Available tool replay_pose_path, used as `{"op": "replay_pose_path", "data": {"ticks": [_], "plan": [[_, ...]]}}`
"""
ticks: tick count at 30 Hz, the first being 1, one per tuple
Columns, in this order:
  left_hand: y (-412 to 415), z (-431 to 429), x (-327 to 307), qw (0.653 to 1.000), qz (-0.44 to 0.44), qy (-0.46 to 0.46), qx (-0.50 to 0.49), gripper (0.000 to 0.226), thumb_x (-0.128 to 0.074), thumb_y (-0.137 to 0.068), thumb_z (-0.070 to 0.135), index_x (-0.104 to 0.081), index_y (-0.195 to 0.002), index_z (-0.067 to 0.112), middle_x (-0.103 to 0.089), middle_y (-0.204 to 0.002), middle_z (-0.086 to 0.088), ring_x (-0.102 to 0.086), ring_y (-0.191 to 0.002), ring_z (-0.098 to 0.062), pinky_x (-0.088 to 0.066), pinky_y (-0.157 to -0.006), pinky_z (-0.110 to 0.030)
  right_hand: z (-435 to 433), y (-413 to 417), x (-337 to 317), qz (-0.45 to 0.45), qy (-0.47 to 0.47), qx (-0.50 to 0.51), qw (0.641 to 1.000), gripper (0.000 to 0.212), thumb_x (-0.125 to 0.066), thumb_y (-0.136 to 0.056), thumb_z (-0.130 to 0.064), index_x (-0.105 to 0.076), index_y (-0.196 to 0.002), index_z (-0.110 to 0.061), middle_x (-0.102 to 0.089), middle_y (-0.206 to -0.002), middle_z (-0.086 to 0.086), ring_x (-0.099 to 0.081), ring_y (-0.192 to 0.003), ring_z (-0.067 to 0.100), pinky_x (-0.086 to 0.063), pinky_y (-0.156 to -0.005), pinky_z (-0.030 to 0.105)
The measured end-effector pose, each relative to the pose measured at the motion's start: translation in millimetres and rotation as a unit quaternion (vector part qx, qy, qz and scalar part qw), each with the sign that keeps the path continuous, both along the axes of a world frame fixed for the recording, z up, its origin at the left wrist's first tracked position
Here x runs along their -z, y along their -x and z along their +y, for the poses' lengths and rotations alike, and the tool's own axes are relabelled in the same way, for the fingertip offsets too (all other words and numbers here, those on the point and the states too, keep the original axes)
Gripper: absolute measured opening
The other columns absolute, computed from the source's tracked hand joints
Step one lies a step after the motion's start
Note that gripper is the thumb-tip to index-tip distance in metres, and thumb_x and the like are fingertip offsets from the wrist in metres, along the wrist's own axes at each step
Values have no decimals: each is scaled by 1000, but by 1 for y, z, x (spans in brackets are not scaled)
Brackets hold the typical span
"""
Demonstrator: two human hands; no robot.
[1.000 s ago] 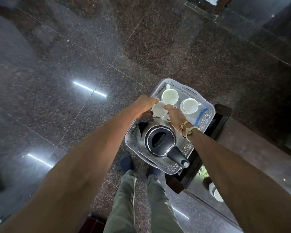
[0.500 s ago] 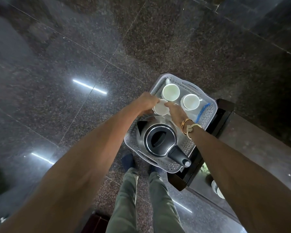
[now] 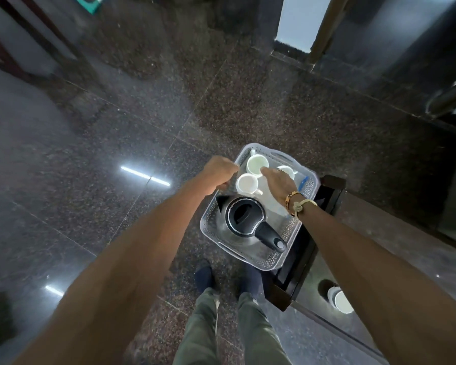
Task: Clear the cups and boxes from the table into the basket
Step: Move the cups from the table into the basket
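- Head view, left to right: left hand curled in a loose fist at the basket's left rim; whether that grip pinches the rim or is empty I cannot tell, probably steadying it
- Basket: pale translucent plastic, perforated walls, rounded corners, slot handles at the ends; it sits on the dark-framed corner of the surface and overhangs the floor, so a steadying hand makes sense
- Near cup: white glazed ceramic, upright, empty, handle pointing right; already inside, neither hand on it
- Kettle: brushed steel body, black plastic lid and handle, fills the near half, so the cups are packed at the far end
- Far cup: same white ceramic, upright in the far corner
- Right hand: palm down, fingers extended over the cups, tips at the far cup's rim; grip looks released, clasping nothing
- Third cup: partly hidden behind that hand
- Blue item at the right wall, too small to identify
- White cup-like thing on the glossy surface, lower right, not yet cleared
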State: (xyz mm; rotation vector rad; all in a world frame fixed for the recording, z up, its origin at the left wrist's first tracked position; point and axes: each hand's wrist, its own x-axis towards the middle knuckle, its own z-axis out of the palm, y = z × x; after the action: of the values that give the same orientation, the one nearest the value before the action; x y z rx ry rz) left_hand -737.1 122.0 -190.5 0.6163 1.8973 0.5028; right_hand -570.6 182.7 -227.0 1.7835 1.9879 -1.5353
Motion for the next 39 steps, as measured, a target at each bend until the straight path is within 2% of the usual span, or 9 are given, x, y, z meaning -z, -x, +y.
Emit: {"op": "replay_pose_path", "data": {"ticks": [5,9,14,19,23,27,30,35,39], "plan": [[-14,-1,-65,996,-19,-80,21,8,-55,-97,17,-63,-99,16,-63,-102,-6,-61,-90,-22,-54,-88,-40,-3,-19,-69,19,-44,-20,999,47,-37,-104,-37,-66,-119,-2,-65,-123,19,-58,-117,35,-41,-101,44],[-45,6,-114,988,-29,-138,65,13,-58,-97,29,-62,-92,17,-62,-98,-8,-59,-88,-23,-53,-91,-44,-16,-44,-122,31,-97,56,993,54,-43,-98,-54,-69,-117,-11,-68,-121,12,-60,-115,30,-42,-104,42],[-89,8,-172,972,-11,-192,138,42,-58,-94,47,-70,-102,8,-70,-98,-15,-66,-88,-29,-52,-87,-37,-45,-93,-182,35,-162,147,975,61,-48,-91,-65,-68,-104,-9,-70,-98,7,-63,-97,28,-47,-91,40],[-143,-7,-223,947,-19,-244,207,35,-53,-92,55,-60,-74,25,-71,-112,-16,-68,-103,-33,-54,-91,-46,-86,-161,-231,18,-209,244,947,68,-50,-83,-74,-66,-121,-20,-67,-112,1,-62,-112,29,-48,-94,38],[-202,-22,-251,925,-42,-266,268,33,-53,-92,56,-58,-76,28,-70,-114,-13,-67,-104,-30,-54,-91,-44,-120,-222,-263,12,-224,312,923,72,-52,-82,-73,-63,-124,-16,-58,-102,-3,-60,-95,25,-52,-96,45],[-270,-32,-263,906,-65,-271,317,31,-56,-90,58,-62,-88,28,-70,-110,-4,-68,-102,-25,-54,-89,-39,-153,-288,-276,-1,-238,360,902,47,-52,-84,-70,-50,-84,-24,-48,-88,-2,-48,-90,22,-46,-83,37],[-327,-44,-258,892,-67,-272,353,35,-57,-90,58,-65,-96,25,-70,-108,-3,-69,-99,-23,-55,-91,-37,-187,-335,-273,-13,-244,393,887,49,-52,-88,-66,-39,-68,-24,-48,-77,-1,-47,-81,22,-35,-73,32],[-424,-80,-223,874,-65,-255,408,39,-58,-90,54,-67,-100,18,-70,-102,-5,-70,-95,-24,-53,-89,-36,-243,-423,-238,-20,-205,444,872,57,-53,-88,-65,-68,-100,-11,-70,-97,9,-63,-93,28,-50,-87,38],[-498,-109,-211,850,-85,-244,460,30,-61,-90,51,-63,-95,21,-66,-97,-3,-66,-88,-21,-52,-86,-33,-289,-482,-223,-23,-195,497,845,57,-54,-84,-71,-67,-105,-20,-60,-90,1,-56,-86,23,-44,-78,35]]}}
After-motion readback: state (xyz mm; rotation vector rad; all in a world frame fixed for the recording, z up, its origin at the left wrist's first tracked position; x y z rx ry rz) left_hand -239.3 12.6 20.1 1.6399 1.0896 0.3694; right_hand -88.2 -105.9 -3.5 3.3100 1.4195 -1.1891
